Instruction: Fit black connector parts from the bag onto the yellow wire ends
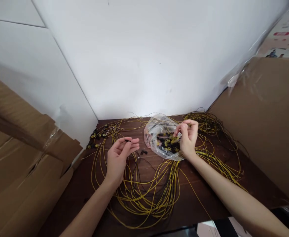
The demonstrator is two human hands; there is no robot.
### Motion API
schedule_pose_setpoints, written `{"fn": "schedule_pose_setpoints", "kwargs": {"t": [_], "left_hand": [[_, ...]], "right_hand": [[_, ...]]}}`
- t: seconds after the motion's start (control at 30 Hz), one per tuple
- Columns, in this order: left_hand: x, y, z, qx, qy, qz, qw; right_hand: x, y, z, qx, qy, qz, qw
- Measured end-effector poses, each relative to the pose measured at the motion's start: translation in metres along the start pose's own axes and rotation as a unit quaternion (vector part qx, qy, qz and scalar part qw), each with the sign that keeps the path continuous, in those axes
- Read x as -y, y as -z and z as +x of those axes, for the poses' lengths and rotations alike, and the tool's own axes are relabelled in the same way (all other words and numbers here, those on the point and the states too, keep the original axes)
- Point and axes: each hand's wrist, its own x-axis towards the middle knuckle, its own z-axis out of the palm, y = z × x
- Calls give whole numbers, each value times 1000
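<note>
My left hand (117, 158) pinches a small black connector (127, 141) between thumb and fingers. From it a thin dark wire (148, 142) stretches to the right, toward my other hand. Above the right side of a clear plastic bag (150, 144), my right hand (189, 138) is closed, its thumb and fingertips together; what they grip is too small to make out. Inside the bag lie several black and yellow connectors (168, 141). A few loose black pieces (144, 152) rest on the brown tabletop (144, 166) between the hands.
Yellow and black cables (149, 210) loop across the front, with another tangled bundle (203, 121) at the back right. Connector ends (98, 135) lie at the back left. Cardboard stands on the left (16, 158) and right (263, 125); a white wall (146, 59) closes the back.
</note>
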Motion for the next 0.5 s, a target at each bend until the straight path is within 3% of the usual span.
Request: {"fn": "schedule_pose_setpoints", "kwargs": {"t": [0.23, 0.5], "left_hand": [[-4, 10, 12, -55, 11, -16, 998], [1, 22, 22, -89, 12, 70, 994]], "right_hand": [[1, 25, 15, -108, -6, 30, 994], [-8, 33, 15, -125, -80, 47, 988]]}}
